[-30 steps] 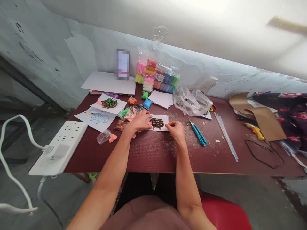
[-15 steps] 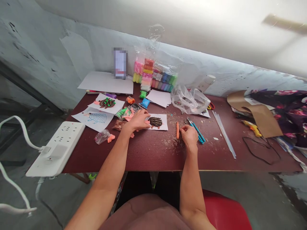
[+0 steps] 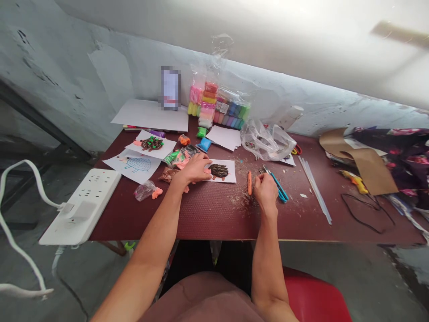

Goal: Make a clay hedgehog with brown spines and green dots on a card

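My left hand (image 3: pixel 197 169) rests at the left edge of a small white card (image 3: pixel 231 175), its fingertips at the pink end of a hedgehog figure (image 3: pixel 219 171) covered in dark seed-like pieces. Over the table, right of an orange pen-like stick (image 3: pixel 250 183), my right hand (image 3: pixel 266 190) has its fingers drawn together; whatever they hold is hidden. Blue-handled tools (image 3: pixel 279 187) lie just beyond that hand. Left of my left hand are bags of clay (image 3: pixel 182 157), a second figure with green bits (image 3: pixel 152 143) and a blue hedgehog drawing (image 3: pixel 137 164).
A white power strip (image 3: pixel 82 205) sits at the table's left edge. Clay packs (image 3: pixel 217 109), a clear plastic bag (image 3: pixel 266 141) and white sheets (image 3: pixel 224 137) are at the back. Glue sticks (image 3: pixel 315 190) and a yellow glue gun (image 3: pixel 355 182) lie to the right.
The whole view has shifted slightly, so the table's things appear a little further right. My right hand has drawn marginally nearer the blue-handled tools; my left hand stays at the card.
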`<state>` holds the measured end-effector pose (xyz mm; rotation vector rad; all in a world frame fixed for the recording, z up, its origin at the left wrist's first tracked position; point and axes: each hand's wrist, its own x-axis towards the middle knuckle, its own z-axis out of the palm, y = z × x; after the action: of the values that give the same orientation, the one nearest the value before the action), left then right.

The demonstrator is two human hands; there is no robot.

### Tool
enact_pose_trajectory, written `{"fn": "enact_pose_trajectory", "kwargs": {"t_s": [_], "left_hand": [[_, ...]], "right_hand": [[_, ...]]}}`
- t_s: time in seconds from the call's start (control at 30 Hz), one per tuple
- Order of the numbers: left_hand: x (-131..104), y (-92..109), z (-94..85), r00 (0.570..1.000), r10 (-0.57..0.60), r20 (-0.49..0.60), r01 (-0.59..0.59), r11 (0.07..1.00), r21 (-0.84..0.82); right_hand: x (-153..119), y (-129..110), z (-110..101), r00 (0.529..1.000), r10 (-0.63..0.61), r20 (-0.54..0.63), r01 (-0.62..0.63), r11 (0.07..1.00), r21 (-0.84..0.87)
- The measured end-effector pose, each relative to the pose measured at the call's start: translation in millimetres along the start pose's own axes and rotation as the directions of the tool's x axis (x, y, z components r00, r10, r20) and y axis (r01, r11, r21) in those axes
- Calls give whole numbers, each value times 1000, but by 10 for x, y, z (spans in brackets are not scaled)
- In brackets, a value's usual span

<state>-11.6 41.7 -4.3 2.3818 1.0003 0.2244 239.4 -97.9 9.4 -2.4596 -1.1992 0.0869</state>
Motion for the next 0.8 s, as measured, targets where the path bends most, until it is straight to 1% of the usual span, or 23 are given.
{"fn": "enact_pose_trajectory", "kwargs": {"t_s": [0.07, 0.1, 0.23, 0.3, 0.37, 0.4, 0.47, 0.53, 0.6, 0.67, 0.8], "left_hand": [[-2, -3, 1, 1000, 4, -2, -4, 1000, -3], [-2, -6, 2, 1000, 5, -2, -5, 1000, -2], [3, -13, 9, 1000, 4, 2, -4, 1000, -5], [4, -13, 9, 1000, 3, -1, -3, 1000, -9], [2, -12, 8, 1000, 3, -4, -3, 1000, -12], [1, -11, 6, 1000, 3, -4, -3, 1000, -13], [-2, -10, 4, 1000, 1, -1, -1, 1000, -16], [-4, -10, 3, 1000, 3, 2, -3, 1000, -17], [-5, -13, 3, 1000, 4, 1, -4, 1000, -16], [-5, -19, 7, 1000, 4, -2, -4, 1000, -18], [-5, -26, 13, 1000, 5, -11, -6, 1000, -21]], "right_hand": [[7, -34, 17, 998, -41, -55, 50, 983, 176], [3, -66, 35, 998, -51, -49, 62, 964, 260], [-67, -243, 174, 992, -79, 102, 13, 847, 531], [-111, -317, 257, 972, -112, 208, -46, 774, 632], [-143, -364, 321, 944, -151, 292, -97, 723, 684], [-154, -381, 342, 934, -163, 318, -112, 712, 693], [-169, -412, 359, 927, -174, 331, -106, 727, 679], [-181, -446, 352, 940, -179, 291, -44, 782, 621], [-190, -483, 334, 954, -194, 227, 46, 847, 530], [-196, -515, 320, 959, -214, 187, 113, 890, 441], [-195, -551, 319, 956, -225, 189, 149, 926, 347]]}}
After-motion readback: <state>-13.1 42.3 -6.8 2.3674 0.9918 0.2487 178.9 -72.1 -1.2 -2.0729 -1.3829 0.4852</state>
